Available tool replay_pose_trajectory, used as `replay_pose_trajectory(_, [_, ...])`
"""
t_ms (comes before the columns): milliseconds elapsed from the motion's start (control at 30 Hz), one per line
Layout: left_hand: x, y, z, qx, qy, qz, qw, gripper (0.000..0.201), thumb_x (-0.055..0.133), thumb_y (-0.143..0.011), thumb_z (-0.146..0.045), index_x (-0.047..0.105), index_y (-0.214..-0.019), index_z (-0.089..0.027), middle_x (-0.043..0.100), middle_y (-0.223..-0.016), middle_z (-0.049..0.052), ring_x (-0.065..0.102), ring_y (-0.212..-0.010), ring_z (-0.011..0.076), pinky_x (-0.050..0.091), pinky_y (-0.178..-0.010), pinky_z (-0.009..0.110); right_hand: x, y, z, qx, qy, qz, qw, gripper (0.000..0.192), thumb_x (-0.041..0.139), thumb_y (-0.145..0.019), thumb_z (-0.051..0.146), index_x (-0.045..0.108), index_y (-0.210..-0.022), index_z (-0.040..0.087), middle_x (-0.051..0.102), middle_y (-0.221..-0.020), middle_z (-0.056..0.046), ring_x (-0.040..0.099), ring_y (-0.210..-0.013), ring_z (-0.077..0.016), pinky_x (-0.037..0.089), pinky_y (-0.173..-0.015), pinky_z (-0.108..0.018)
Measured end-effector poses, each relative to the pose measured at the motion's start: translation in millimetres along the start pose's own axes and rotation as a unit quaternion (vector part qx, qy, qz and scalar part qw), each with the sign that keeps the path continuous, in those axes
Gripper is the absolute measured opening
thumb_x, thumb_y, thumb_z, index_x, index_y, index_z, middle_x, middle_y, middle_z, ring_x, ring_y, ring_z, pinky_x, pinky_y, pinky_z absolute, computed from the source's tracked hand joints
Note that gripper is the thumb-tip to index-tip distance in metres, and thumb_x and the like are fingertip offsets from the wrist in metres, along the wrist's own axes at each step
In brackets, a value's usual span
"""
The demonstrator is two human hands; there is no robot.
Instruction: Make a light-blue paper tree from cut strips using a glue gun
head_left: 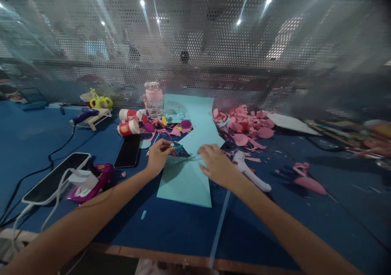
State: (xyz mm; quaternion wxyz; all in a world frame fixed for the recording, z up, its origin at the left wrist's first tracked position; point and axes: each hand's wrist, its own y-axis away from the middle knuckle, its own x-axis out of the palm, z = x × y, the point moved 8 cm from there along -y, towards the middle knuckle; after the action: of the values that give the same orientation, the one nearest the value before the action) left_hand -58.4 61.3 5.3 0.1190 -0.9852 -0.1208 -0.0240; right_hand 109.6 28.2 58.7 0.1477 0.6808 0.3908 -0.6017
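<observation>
In the head view, we see a blue tabletop (259, 238) with a brownish front edge. Beyond the fingers stands a metal screen (189, 35), full of small round holes and shining under bright lights.

Below the fingers lies a turquoise sheet (186, 191), smooth and straight-edged at the near side; more of the same colour reaches away behind them. Far to the right of the fingers we find a heap of pink scraps (244, 122), some curled, some round. Behind the left fingers stand a clear bottle (154, 102) with pink neck and, lying on their sides, two red-and-white cups (130, 127). A flat black phone (127, 151) rests to their left.

The left hand (157, 158) has its fingers closed in a pinch on a small dark patterned piece (181, 149), which is pointed and lies just above the sheet. The right hand (215, 164) is blurred; its fingers bend loosely, the thumb apart from them. Whether they touch the sheet, we cannot tell.
</observation>
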Motion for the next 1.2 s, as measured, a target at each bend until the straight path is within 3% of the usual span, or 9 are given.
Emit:
replay_pose_trajectory(167, [-9.7,-0.9,-6.2,0.015,-0.010,-0.025,1.000,0.024,0.068,-0.062,-0.025,0.055,-0.078,-0.013,0.060,-0.059,-0.002,0.059,-0.050,0.0108,0.048,-0.052,0.022,19.9,-35.0,44.9,-0.130,0.020,0.005,0.991,0.023,0.041,-0.080,0.007,0.054,-0.099,0.013,0.053,-0.092,-0.010,0.045,-0.086,-0.0216,0.036,-0.067,-0.030])
replay_pose_trajectory(333, [-17.6,-2.3,-12.8,0.032,0.003,-0.068,0.997,0.021,0.067,-0.061,-0.023,0.054,-0.075,-0.013,0.059,-0.057,-0.003,0.058,-0.049,0.0101,0.047,-0.052,0.021,21.4,-38.3,41.2,-0.162,0.042,-0.022,0.986,0.013,0.047,-0.082,0.011,0.059,-0.083,0.016,0.051,-0.083,-0.008,0.044,-0.078,-0.0189,0.031,-0.061,-0.028])
replay_pose_trajectory(433, [-17.4,-1.4,-15.1,0.040,0.025,-0.076,0.996,0.022,0.067,-0.062,-0.025,0.053,-0.074,-0.014,0.058,-0.056,-0.004,0.058,-0.048,0.0107,0.047,-0.051,0.022,7.5,-24.1,26.6,-0.147,0.035,-0.074,0.986,0.016,0.049,-0.082,0.013,0.064,-0.079,0.018,0.051,-0.081,-0.008,0.043,-0.074,-0.0170,0.029,-0.061,-0.028])
replay_pose_trajectory(567, [-5.3,4.1,-15.9,0.037,0.073,-0.031,0.996,0.027,0.071,-0.057,-0.025,0.054,-0.075,-0.014,0.060,-0.057,-0.003,0.059,-0.049,0.0113,0.048,-0.052,0.023,-25.5,5.6,5.8,-0.113,0.023,-0.195,0.974,0.029,0.044,-0.085,0.012,0.066,-0.097,0.026,0.051,-0.081,-0.006,0.043,-0.072,-0.0152,0.030,-0.064,-0.027])
replay_pose_trajectory(700, [6.8,12.1,-14.1,0.020,0.097,0.005,0.995,0.030,0.075,-0.053,-0.028,0.055,-0.070,-0.014,0.062,-0.055,-0.001,0.060,-0.049,0.0126,0.050,-0.053,0.025,-49.1,27.7,-13.8,-0.046,0.037,-0.290,0.955,0.028,0.047,-0.085,0.015,0.068,-0.095,0.031,0.052,-0.077,-0.005,0.044,-0.071,-0.0150,0.031,-0.067,-0.028])
replay_pose_trajectory(833, [14.9,18.4,-10.9,0.012,0.089,0.029,0.996,0.028,0.074,-0.055,-0.027,0.055,-0.070,-0.013,0.064,-0.059,0.000,0.062,-0.052,0.0126,0.051,-0.054,0.025,-48.0,32.2,-23.8,-0.005,0.016,-0.294,0.956,0.025,0.051,-0.083,0.015,0.067,-0.098,0.026,0.055,-0.057,-0.001,0.046,-0.056,-0.0122,0.030,-0.059,-0.028])
replay_pose_trajectory(933, [20.1,21.7,-9.1,0.002,0.083,0.045,0.996,0.027,0.074,-0.056,-0.026,0.055,-0.071,-0.013,0.066,-0.062,0.000,0.063,-0.055,0.0130,0.053,-0.057,0.026,-41.7,32.3,-32.2,0.022,-0.123,-0.288,0.949,0.024,0.049,-0.084,0.015,0.066,-0.100,0.022,0.067,-0.071,-0.002,0.058,-0.066,-0.0126,0.038,-0.066,-0.026])
replay_pose_trajectory(1067, [25.7,24.3,-8.7,-0.021,0.056,0.065,0.996,0.026,0.073,-0.057,-0.025,0.058,-0.074,-0.013,0.066,-0.062,0.000,0.063,-0.052,0.0130,0.053,-0.054,0.025,-23.5,29.2,-45.4,0.098,-0.378,-0.212,0.896,0.030,0.047,-0.083,0.021,0.059,-0.110,0.021,0.066,-0.102,-0.006,0.062,-0.083,-0.0164,0.045,-0.076,-0.029])
replay_pose_trajectory(1200, [23.8,25.1,-7.9,-0.040,0.048,0.049,0.997,0.026,0.076,-0.052,-0.021,0.057,-0.068,-0.013,0.063,-0.058,-0.001,0.063,-0.052,0.0133,0.052,-0.051,0.023,-5.9,24.4,-40.6,0.123,-0.633,-0.137,0.752,0.036,0.037,-0.086,0.035,0.058,-0.111,0.019,0.059,-0.116,-0.009,0.063,-0.087,-0.0198,0.047,-0.082,-0.036])
